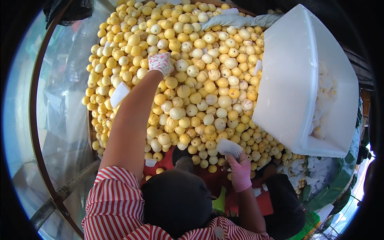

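The left arm is stretched forward, its bare forearm (134, 114) running nearly straight from a red-and-white striped sleeve (116, 196). The left hand (161, 63), in a white glove patterned with pink, reaches farther toward the far edge of the fruit bed (90, 132) than the right does. Its back faces up, the wrist in line with the forearm; the fingers are mostly hidden beneath. The right arm is bent and kept closer to the body, its bare forearm rising from the lower right. The right hand (241, 174), in a pink glove, stands upright near the bed's near edge, thumb and fingers drawn together in a grip.
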The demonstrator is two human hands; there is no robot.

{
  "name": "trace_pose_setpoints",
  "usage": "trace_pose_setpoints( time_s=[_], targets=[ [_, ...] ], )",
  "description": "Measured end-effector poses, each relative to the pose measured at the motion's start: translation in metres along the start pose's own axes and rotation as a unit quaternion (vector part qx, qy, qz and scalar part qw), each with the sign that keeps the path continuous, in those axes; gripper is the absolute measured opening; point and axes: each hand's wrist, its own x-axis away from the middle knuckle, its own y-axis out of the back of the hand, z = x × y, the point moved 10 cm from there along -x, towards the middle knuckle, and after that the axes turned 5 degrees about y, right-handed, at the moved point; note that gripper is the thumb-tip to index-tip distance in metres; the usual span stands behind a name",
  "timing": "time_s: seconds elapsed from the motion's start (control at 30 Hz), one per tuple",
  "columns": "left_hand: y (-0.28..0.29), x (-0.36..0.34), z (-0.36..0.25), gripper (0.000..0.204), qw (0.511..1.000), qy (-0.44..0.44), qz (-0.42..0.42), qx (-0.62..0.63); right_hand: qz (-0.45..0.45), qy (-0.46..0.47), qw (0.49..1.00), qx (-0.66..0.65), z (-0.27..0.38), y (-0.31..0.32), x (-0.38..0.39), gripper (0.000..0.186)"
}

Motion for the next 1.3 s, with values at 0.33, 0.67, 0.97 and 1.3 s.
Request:
trace_pose_setpoints(
  time_s=[0.33, 0.67, 0.97, 1.3],
  targets=[
    [0.024, 0.222, -0.068, 0.085, 0.740, -0.127, 0.275, 0.600, 0.143, 0.363, 0.899, 0.198, 0.116, -0.110, -0.045, 0.066],
    [-0.021, 0.272, -0.060, 0.075, 0.524, -0.128, 0.414, 0.733, 0.289, 0.121, 0.949, -0.015, 0.092, -0.113, 0.009, 0.058],
    [-0.034, 0.296, -0.076, 0.040, 0.465, -0.115, 0.342, 0.808, 0.327, 0.110, 0.906, -0.245, 0.086, -0.110, 0.051, 0.049],
    [0.093, 0.329, -0.111, 0.021, 0.821, -0.253, 0.079, 0.505, -0.113, 0.359, 0.919, 0.113, 0.130, -0.028, 0.044, 0.062]
  ],
)
